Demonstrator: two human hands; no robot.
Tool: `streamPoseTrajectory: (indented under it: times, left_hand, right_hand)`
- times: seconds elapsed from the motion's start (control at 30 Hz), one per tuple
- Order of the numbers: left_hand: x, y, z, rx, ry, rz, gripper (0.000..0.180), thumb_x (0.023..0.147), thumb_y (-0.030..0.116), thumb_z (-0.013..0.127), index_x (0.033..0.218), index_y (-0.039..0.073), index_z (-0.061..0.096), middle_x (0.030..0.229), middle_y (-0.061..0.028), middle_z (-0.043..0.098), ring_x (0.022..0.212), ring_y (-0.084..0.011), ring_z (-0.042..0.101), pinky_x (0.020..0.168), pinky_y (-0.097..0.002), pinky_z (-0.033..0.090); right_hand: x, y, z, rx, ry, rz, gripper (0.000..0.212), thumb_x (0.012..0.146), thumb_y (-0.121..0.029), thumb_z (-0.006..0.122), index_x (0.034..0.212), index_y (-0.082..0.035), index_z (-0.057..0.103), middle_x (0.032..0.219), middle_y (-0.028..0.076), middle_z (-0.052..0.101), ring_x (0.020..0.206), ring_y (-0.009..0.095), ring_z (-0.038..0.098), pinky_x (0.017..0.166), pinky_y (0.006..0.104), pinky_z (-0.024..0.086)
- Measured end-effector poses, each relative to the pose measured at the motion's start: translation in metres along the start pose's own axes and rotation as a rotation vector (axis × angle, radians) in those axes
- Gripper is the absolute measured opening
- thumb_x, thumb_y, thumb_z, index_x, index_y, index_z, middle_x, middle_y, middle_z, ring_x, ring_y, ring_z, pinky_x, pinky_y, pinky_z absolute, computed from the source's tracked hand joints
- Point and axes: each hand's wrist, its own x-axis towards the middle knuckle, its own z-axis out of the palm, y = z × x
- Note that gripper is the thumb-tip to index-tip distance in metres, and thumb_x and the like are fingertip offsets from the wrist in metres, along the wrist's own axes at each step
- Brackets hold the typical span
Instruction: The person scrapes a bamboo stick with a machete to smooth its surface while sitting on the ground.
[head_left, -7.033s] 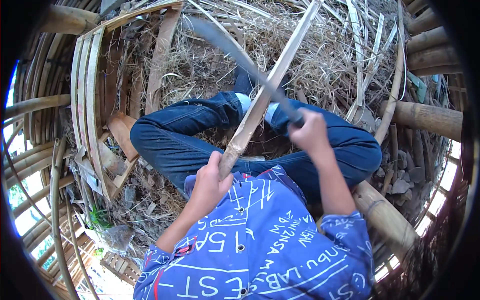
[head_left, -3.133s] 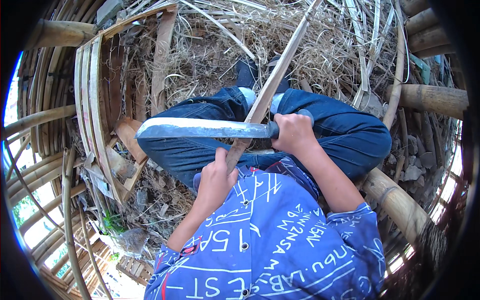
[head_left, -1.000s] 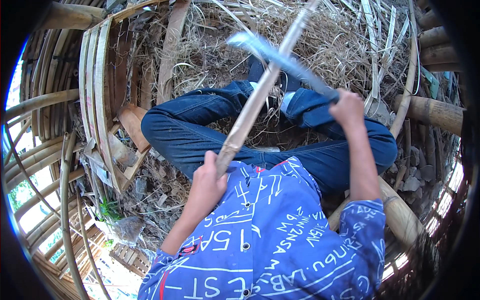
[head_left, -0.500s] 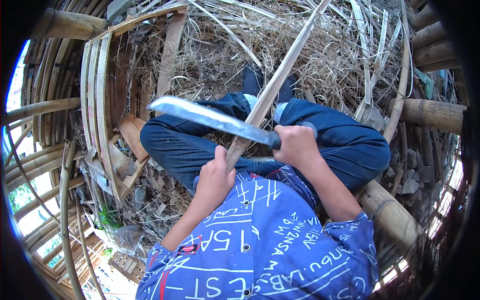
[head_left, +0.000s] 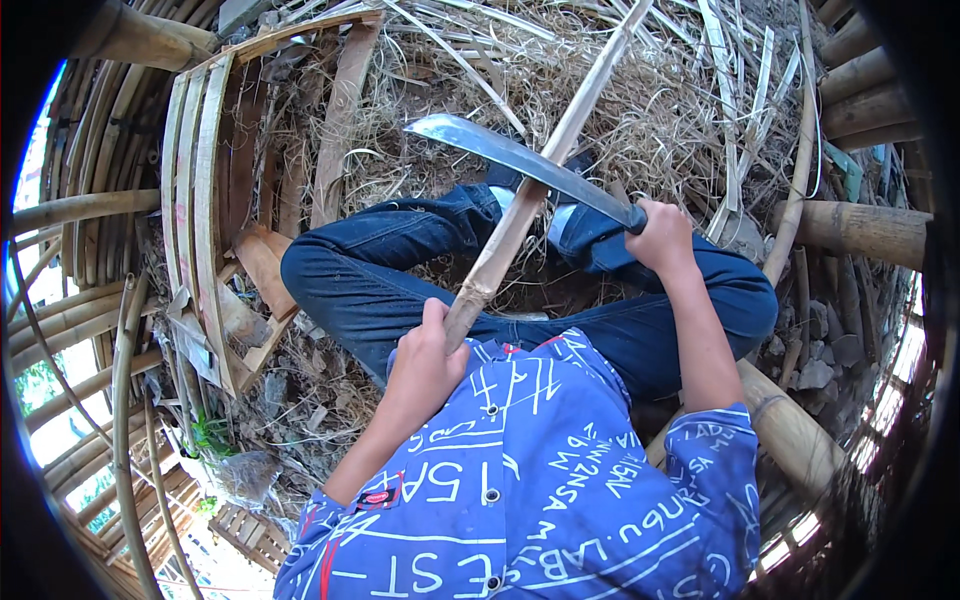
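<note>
My left hand (head_left: 428, 362) is closed round the near end of a long split bamboo strip (head_left: 497, 255). The strip slants away from my belly, up and to the right, passing between my bent legs. In my right hand (head_left: 662, 238) is the dark handle of a machete (head_left: 500, 150), its fingers wrapped round it. The long, curved blade points left and lies across the strip, well beyond my left hand. Whether the edge bites into the strip I cannot tell.
Pale shavings (head_left: 650, 130) and thin slivers cover the ground ahead. A slatted wooden crate (head_left: 205, 180) stands at the left. Thick bamboo poles (head_left: 850, 232) lie at the right, with rubble (head_left: 815, 370) beside them. Bamboo slat walls rise on both sides.
The machete and my right hand have moved forward and to the right, farther along the strip. My left hand has stayed at the near end, and the strip has shifted slightly.
</note>
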Motion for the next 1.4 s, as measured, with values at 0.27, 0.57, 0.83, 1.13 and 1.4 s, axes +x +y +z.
streamPoseTrajectory:
  times: [0.27, 0.57, 0.83, 1.13, 1.4]
  left_hand:
    - [0.002, 0.002, 0.0, -0.005, 0.016, -0.019, 0.031, 0.077, 0.002, 0.063, 0.1, -0.001, 0.043, 0.077, -0.03, 0.06, 0.08, -0.0503, 0.06, 0.068, -0.052, 0.046]
    - [0.003, 0.012, 0.001, 0.034, 0.038, 0.053, 0.028, 0.078, 0.002, 0.061, 0.1, 0.0, 0.043, 0.074, -0.0293, 0.06, 0.075, -0.0491, 0.061, 0.064, -0.0547, 0.046]
    - [-0.002, 0.014, -0.002, 0.035, 0.02, 0.066, 0.029, 0.078, 0.002, 0.061, 0.101, 0.0, 0.044, 0.073, -0.0296, 0.06, 0.075, -0.0498, 0.06, 0.062, -0.0541, 0.046]
    - [-0.002, 0.023, -0.004, 0.043, 0.104, 0.01, 0.031, 0.083, 0.014, 0.071, 0.097, 0.0, 0.046, 0.073, -0.0262, 0.06, 0.074, -0.047, 0.062, 0.06, -0.0451, 0.047]
    - [-0.001, 0.014, 0.005, 0.057, 0.037, 0.053, 0.033, 0.087, 0.022, 0.07, 0.095, 0.001, 0.046, 0.069, -0.0275, 0.061, 0.069, -0.0475, 0.062, 0.057, -0.0506, 0.047]
  right_hand:
    - [-0.003, -0.002, 0.007, 0.046, 0.089, -0.024, 0.018, 0.068, -0.021, 0.069, 0.081, -0.009, 0.068, 0.076, 0.016, 0.069, 0.073, 0.036, 0.067, 0.068, 0.0456, 0.054]
    - [-0.021, -0.042, -0.007, 0.079, 0.045, -0.356, 0.025, 0.059, -0.022, 0.074, 0.079, -0.011, 0.062, 0.07, 0.012, 0.066, 0.069, 0.032, 0.067, 0.063, 0.0432, 0.052]
    - [0.032, -0.007, -0.008, 0.041, 0.17, -0.135, 0.012, 0.066, -0.019, 0.066, 0.074, -0.011, 0.063, 0.07, 0.014, 0.066, 0.07, 0.036, 0.066, 0.063, 0.0457, 0.052]
    - [-0.013, -0.062, -0.026, 0.064, 0.026, -0.492, 0.023, 0.061, -0.022, 0.071, 0.079, -0.01, 0.064, 0.072, 0.014, 0.067, 0.073, 0.031, 0.068, 0.065, 0.0427, 0.053]
    - [0.028, -0.018, -0.027, -0.028, 0.127, -0.135, 0.022, 0.065, -0.024, 0.07, 0.082, -0.01, 0.066, 0.074, 0.016, 0.068, 0.075, 0.033, 0.068, 0.067, 0.0436, 0.054]
